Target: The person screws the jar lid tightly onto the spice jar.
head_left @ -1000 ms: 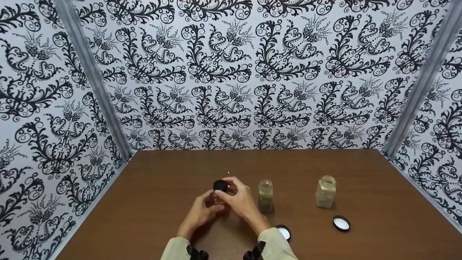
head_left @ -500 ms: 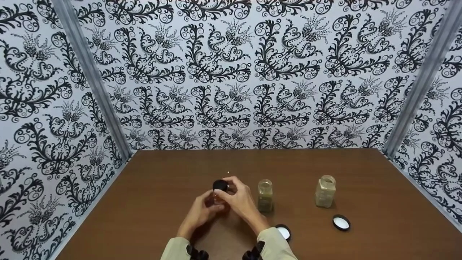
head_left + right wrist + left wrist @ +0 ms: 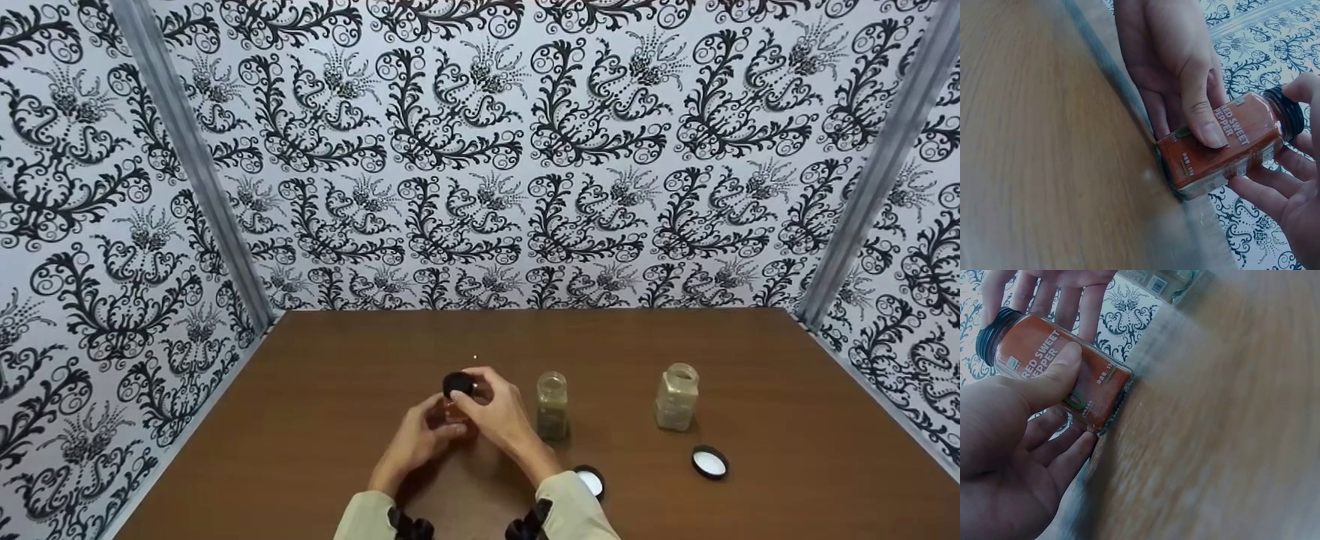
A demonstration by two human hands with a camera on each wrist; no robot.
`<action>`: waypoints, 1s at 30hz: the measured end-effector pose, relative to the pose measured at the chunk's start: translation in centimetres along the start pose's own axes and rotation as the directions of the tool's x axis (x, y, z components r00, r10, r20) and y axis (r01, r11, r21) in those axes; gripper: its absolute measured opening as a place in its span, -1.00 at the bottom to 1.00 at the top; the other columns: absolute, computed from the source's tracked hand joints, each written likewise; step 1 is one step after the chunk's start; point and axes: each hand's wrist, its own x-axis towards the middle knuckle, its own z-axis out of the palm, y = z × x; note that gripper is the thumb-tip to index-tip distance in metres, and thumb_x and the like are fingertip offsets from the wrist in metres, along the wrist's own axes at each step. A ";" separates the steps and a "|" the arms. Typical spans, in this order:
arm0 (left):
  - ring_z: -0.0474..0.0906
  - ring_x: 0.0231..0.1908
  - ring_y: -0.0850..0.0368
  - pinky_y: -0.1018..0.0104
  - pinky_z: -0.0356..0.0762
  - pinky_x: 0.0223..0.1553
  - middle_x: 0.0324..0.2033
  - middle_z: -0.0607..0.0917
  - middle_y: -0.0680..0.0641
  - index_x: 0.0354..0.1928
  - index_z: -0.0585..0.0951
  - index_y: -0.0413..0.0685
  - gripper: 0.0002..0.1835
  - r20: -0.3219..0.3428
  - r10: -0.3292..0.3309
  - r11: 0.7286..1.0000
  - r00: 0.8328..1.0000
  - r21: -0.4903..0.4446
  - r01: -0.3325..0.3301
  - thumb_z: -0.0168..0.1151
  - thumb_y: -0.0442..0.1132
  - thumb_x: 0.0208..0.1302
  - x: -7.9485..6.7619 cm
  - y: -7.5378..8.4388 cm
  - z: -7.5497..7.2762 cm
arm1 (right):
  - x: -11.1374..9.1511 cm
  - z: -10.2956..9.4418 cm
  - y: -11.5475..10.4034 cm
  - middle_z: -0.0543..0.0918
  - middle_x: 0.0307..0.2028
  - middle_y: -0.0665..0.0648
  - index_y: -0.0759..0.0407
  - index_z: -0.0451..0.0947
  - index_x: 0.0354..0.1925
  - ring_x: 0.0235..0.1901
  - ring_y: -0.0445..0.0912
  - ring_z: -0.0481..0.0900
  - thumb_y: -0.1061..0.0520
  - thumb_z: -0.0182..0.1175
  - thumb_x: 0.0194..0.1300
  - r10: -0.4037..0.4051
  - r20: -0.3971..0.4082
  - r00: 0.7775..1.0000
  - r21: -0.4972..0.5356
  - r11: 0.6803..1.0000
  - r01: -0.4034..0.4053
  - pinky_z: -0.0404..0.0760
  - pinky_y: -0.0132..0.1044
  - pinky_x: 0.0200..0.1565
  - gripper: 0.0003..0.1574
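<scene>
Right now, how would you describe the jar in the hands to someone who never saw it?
At the brown table, left of two open jars, the left hand and right hand hold this jar. It alone has its black lid on and orange-red contents.

Upright, black-lidded red pepper jar (image 3: 1241, 136)

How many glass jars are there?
3: the red sweet pepper jar in the left hand, with the right hand on its black lid; a greenish open jar to its right; and a paler open jar farther right.
</scene>
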 end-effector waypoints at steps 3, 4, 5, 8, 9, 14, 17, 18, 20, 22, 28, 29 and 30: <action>0.68 -0.01 -0.04 0.44 0.59 -0.06 0.03 0.72 -0.26 0.30 0.48 -0.27 -0.43 0.003 -0.006 1.000 1.000 -0.020 0.006 0.36 -0.25 0.29 0.0 0.0 0.0 | 0.0 0.1 0.1 0.74 -0.02 0.22 0.09 0.57 0.04 0.02 0.04 0.70 -0.04 0.37 0.27 0.015 -0.005 1.000 -0.013 1.000 -0.015 0.65 -0.19 0.06 -0.57; 0.68 0.00 -0.05 0.44 0.59 -0.06 0.03 0.72 -0.27 0.30 0.47 -0.29 -0.43 0.005 -0.005 1.000 1.000 -0.031 0.005 0.36 -0.26 0.29 0.0 0.0 0.0 | 0.1 0.1 0.1 0.73 -0.02 0.24 0.11 0.56 0.04 0.02 0.05 0.70 -0.04 0.37 0.28 0.013 -0.002 1.000 -0.005 1.000 -0.013 0.66 -0.19 0.06 -0.56; 0.68 0.00 -0.06 0.45 0.58 -0.07 0.03 0.71 -0.27 0.30 0.47 -0.28 -0.43 0.007 -0.011 0.999 1.000 -0.040 0.012 0.36 -0.26 0.29 0.0 -0.1 0.0 | 0.1 0.1 0.2 0.72 -0.02 0.25 0.13 0.55 0.04 0.03 0.06 0.70 -0.03 0.37 0.28 0.009 0.002 1.000 0.006 1.000 -0.009 0.66 -0.18 0.07 -0.56; 0.67 0.02 -0.07 0.47 0.57 -0.07 0.06 0.69 -0.28 0.31 0.46 -0.29 -0.44 0.010 -0.015 0.998 1.000 -0.068 0.015 0.35 -0.27 0.30 0.0 -0.1 0.1 | 0.1 0.1 0.3 0.69 0.02 0.32 0.21 0.53 0.09 0.06 0.13 0.68 0.02 0.37 0.29 -0.018 0.019 1.000 0.034 0.999 0.018 0.68 -0.13 0.06 -0.51; 0.67 0.02 -0.06 0.47 0.57 -0.07 0.07 0.69 -0.27 0.31 0.46 -0.28 -0.44 0.012 -0.018 0.997 1.000 -0.070 0.018 0.35 -0.26 0.31 -0.1 -0.1 0.1 | 0.1 0.1 0.3 0.68 0.04 0.34 0.22 0.53 0.11 0.07 0.14 0.68 0.03 0.37 0.29 -0.031 0.022 0.999 0.029 0.999 0.030 0.67 -0.10 0.07 -0.49; 0.66 -0.04 0.02 0.45 0.57 -0.12 0.05 0.70 -0.26 0.31 0.48 -0.24 -0.44 0.007 -0.017 0.999 1.000 -0.045 0.017 0.35 -0.24 0.31 -0.1 0.0 0.1 | 0.1 0.0 0.3 0.69 0.07 0.30 0.19 0.57 0.15 0.07 0.12 0.68 0.04 0.39 0.25 -0.057 0.019 0.998 -0.034 0.998 0.058 0.66 -0.09 0.09 -0.47; 0.65 -0.07 0.06 0.44 0.56 -0.13 0.02 0.72 -0.25 0.29 0.49 -0.24 -0.45 -0.004 -0.012 0.999 1.000 -0.032 0.012 0.36 -0.24 0.30 0.0 0.0 0.0 | 0.2 0.1 0.3 0.70 0.02 0.28 0.16 0.57 0.08 0.06 0.10 0.68 0.04 0.41 0.25 -0.033 0.022 0.999 -0.011 0.999 0.034 0.67 -0.16 0.09 -0.52; 0.65 -0.08 0.08 0.44 0.56 -0.12 0.01 0.72 -0.24 0.29 0.50 -0.24 -0.45 -0.006 -0.010 1.000 1.000 -0.026 0.010 0.36 -0.24 0.29 0.1 0.0 0.0 | 0.2 0.1 0.3 0.70 0.01 0.28 0.16 0.55 0.07 0.06 0.10 0.68 0.04 0.41 0.25 -0.026 0.023 0.999 0.003 1.000 0.026 0.67 -0.17 0.08 -0.53; 0.65 -0.09 0.10 0.44 0.55 -0.10 0.01 0.72 -0.23 0.28 0.51 -0.23 -0.46 -0.007 -0.016 1.000 1.000 -0.018 0.016 0.37 -0.23 0.29 0.1 0.0 0.0 | 0.2 0.2 0.4 0.70 0.01 0.30 0.17 0.53 0.04 0.07 0.11 0.68 0.04 0.41 0.25 -0.020 0.023 1.000 0.019 1.000 0.019 0.66 -0.18 0.09 -0.54; 0.65 -0.09 0.10 0.44 0.55 -0.10 0.02 0.72 -0.23 0.28 0.50 -0.23 -0.46 -0.002 -0.020 1.000 1.000 -0.021 0.020 0.36 -0.24 0.30 0.1 -0.1 0.0 | 0.2 0.2 0.4 0.69 0.01 0.30 0.17 0.51 0.04 0.07 0.11 0.68 0.04 0.42 0.25 -0.014 0.020 1.000 0.020 1.000 0.013 0.66 -0.16 0.10 -0.53; 0.63 -0.12 0.14 0.46 0.54 -0.13 0.03 0.72 -0.26 0.29 0.50 -0.25 -0.46 0.002 -0.011 1.000 1.000 -0.029 0.011 0.36 -0.26 0.29 0.2 -0.2 0.0 | 0.0 0.1 0.0 0.67 0.06 0.33 0.13 0.51 0.16 0.09 0.13 0.68 0.00 0.37 0.29 0.010 0.035 0.999 0.021 1.000 -0.010 0.66 -0.11 0.09 -0.47; 0.62 -0.13 0.16 0.46 0.54 -0.14 0.02 0.72 -0.26 0.28 0.50 -0.25 -0.46 0.000 -0.006 1.000 1.000 -0.027 0.006 0.37 -0.25 0.29 0.2 -0.2 0.0 | 0.0 0.1 0.0 0.66 0.07 0.33 0.11 0.52 0.18 0.09 0.13 0.68 0.00 0.36 0.30 0.014 0.037 0.999 0.020 1.000 -0.015 0.66 -0.10 0.09 -0.47; 0.62 -0.14 0.17 0.46 0.53 -0.14 0.02 0.72 -0.25 0.27 0.51 -0.25 -0.46 -0.002 -0.006 1.000 1.000 -0.026 0.006 0.37 -0.25 0.28 0.2 -0.2 0.1 | -0.1 0.0 -0.1 0.66 0.08 0.32 0.10 0.53 0.18 0.10 0.13 0.67 0.00 0.35 0.31 0.018 0.039 0.999 0.018 1.000 -0.018 0.66 -0.10 0.10 -0.47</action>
